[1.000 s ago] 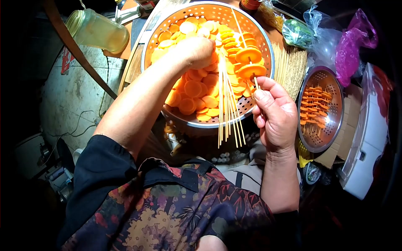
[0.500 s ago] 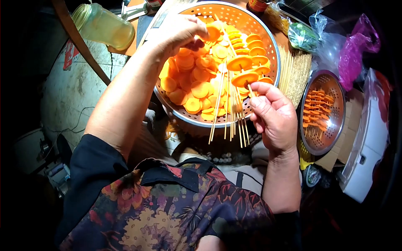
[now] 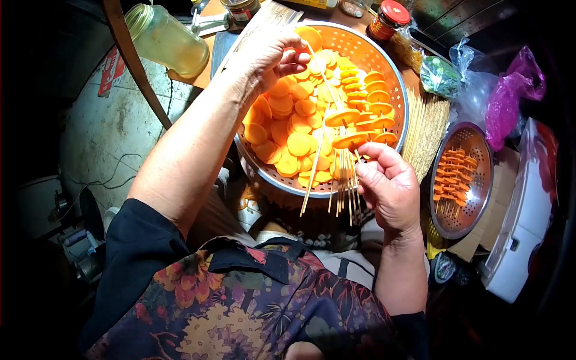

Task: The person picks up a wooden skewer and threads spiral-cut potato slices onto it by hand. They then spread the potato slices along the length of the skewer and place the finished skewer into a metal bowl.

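Observation:
My left hand (image 3: 277, 59), fingers pinched, holds a round orange carrot slice (image 3: 309, 37) at the upper tip of a thin bamboo skewer. My right hand (image 3: 390, 183) grips that skewer (image 3: 359, 157) near its lower end, between thumb and index finger. Two large carrot slices (image 3: 350, 141) are threaded on it just above my right fingers. Underneath is a perforated metal colander (image 3: 393, 66) full of loose carrot slices (image 3: 300, 144). Several loaded skewers (image 3: 379, 96) lie along its right side, their bare ends (image 3: 309, 186) sticking out over the near rim.
A bundle of bare skewers (image 3: 423, 123) lies right of the colander. Further right, a smaller colander (image 3: 441, 219) holds finished carrot skewers (image 3: 456, 174). Plastic bags (image 3: 510, 96), a white foam box (image 3: 510, 240), a red-lidded jar (image 3: 393, 13) and a large clear jar (image 3: 171, 45) surround the area.
The whole view has shifted slightly, so the colander sits lower. The carrot slice in my left hand has moved up to the skewer's tip. My right hand keeps its grip on the skewer.

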Demonstrator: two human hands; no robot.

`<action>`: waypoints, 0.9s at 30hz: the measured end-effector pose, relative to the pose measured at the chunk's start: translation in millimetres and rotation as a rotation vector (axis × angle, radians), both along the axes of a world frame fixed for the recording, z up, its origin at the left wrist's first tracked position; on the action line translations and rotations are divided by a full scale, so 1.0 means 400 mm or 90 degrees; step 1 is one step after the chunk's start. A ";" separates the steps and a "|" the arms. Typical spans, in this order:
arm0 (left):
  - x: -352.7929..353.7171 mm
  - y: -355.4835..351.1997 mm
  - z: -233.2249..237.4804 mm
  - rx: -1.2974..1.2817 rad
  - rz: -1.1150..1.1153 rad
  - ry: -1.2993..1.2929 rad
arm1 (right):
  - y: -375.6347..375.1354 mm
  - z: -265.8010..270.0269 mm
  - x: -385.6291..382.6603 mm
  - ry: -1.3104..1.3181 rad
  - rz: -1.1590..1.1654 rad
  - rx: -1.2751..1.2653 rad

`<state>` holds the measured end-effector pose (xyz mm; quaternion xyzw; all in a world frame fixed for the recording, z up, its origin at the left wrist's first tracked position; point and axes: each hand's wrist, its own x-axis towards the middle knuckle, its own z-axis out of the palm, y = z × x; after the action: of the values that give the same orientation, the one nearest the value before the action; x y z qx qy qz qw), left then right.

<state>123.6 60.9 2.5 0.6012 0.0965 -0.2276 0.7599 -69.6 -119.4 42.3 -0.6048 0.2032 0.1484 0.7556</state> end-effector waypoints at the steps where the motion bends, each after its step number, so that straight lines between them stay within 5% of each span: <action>1: 0.000 -0.001 -0.001 -0.002 -0.002 -0.016 | 0.000 0.000 0.000 0.002 0.000 0.002; 8: -0.009 -0.019 -0.006 0.063 -0.068 -0.140 | -0.012 0.001 -0.002 0.022 -0.009 0.014; 15: -0.110 -0.091 0.006 -0.008 -0.198 -0.050 | -0.009 -0.023 0.013 -0.011 -0.092 0.018; 27: -0.157 -0.114 -0.004 0.011 -0.143 -0.098 | -0.011 -0.022 0.006 -0.026 -0.107 0.012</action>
<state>60.8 15.1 0.9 0.6305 -0.0280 -0.2635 0.7296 -67.0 -124.0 33.4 -0.5816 0.2364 0.0737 0.7749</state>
